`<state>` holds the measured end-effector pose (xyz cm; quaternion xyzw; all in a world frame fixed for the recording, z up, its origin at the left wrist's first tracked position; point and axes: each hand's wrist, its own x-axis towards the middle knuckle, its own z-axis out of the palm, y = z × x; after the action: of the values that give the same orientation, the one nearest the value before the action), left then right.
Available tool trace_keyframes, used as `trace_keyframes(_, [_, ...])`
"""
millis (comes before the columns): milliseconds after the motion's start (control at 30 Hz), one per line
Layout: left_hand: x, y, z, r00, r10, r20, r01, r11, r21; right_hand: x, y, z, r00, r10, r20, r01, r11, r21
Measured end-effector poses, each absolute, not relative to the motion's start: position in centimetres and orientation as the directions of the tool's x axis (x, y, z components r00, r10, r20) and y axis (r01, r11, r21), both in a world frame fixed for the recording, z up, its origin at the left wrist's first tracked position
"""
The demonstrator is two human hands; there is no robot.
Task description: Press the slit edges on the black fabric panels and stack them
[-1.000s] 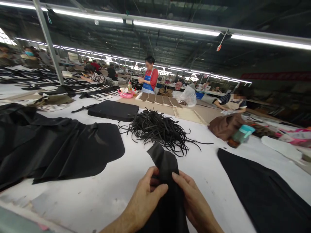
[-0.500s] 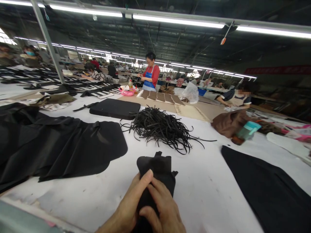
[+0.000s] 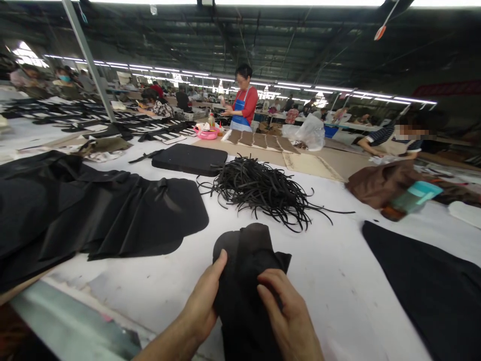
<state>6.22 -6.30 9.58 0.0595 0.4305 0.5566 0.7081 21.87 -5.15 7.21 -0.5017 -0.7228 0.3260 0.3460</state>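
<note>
A folded piece of black fabric is held over the white table near its front edge. My left hand grips its left side, thumb up along the edge. On its right side my right hand pinches it with curled fingers. Just beyond lies a tangled pile of black straps.
A spread stack of black fabric panels covers the left. Another black panel lies at the right. A black pad, brown cloth and a teal-capped bottle sit farther back. People work at the far tables.
The fabric piece went from a raised narrow strip to a wider folded shape. My hands overlapped on it, then parted to its two sides. The view shifted slightly.
</note>
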Motion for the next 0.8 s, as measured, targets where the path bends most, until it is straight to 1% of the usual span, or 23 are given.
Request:
trace_keyframes(67, [6.4,-6.3,9.8,-0.003,0.848,-0.529,-0.717,0.367,0.592,21.8,-5.2,7.8,-0.23,0.967,0.113,0.508,0.218,-0.833])
trace_keyframes(133, [6.7,-6.3,9.9,-0.011,0.852,-0.524,-0.701,0.367,0.611,21.6,-5.3,8.0,-0.204,0.979,0.01,0.511,0.116,-0.852])
trace_keyframes(200, [7.1,-6.1,10.0,-0.056,0.848,-0.526,-0.678,0.355,0.644,21.3,-5.5,8.0,-0.187,0.979,-0.084,0.498,0.02,-0.867])
trace_keyframes(267, [7.4,-5.8,10.1,-0.12,0.846,-0.519,-0.645,0.331,0.689,21.0,-5.7,7.9,-0.185,0.975,-0.127,0.485,-0.022,-0.874])
trace_keyframes(367, [7.2,-5.1,10.3,-0.179,0.865,-0.469,-0.603,0.281,0.747,20.9,-5.9,7.9,-0.18,0.979,-0.096,0.517,0.011,-0.856])
trace_keyframes(500, [6.2,-4.1,10.5,-0.26,0.884,-0.389,-0.573,0.184,0.799,21.5,-6.2,8.0,-0.19,0.98,-0.057,0.631,0.077,-0.772])
trace_keyframes(633, [5.6,-3.7,10.6,-0.281,0.89,-0.36,-0.575,0.144,0.805,22.0,-6.6,7.7,-0.235,0.97,-0.06,0.655,0.113,-0.747])
trace_keyframes(700, [5.4,-3.5,10.4,-0.304,0.881,-0.362,-0.577,0.132,0.806,22.3,-7.0,7.5,-0.253,0.963,-0.086,0.666,0.109,-0.738])
trace_keyframes(800, [5.0,-3.0,10.2,-0.336,0.864,-0.376,-0.606,0.108,0.788,22.7,-8.0,7.2,-0.233,0.969,-0.086,0.647,0.088,-0.758])
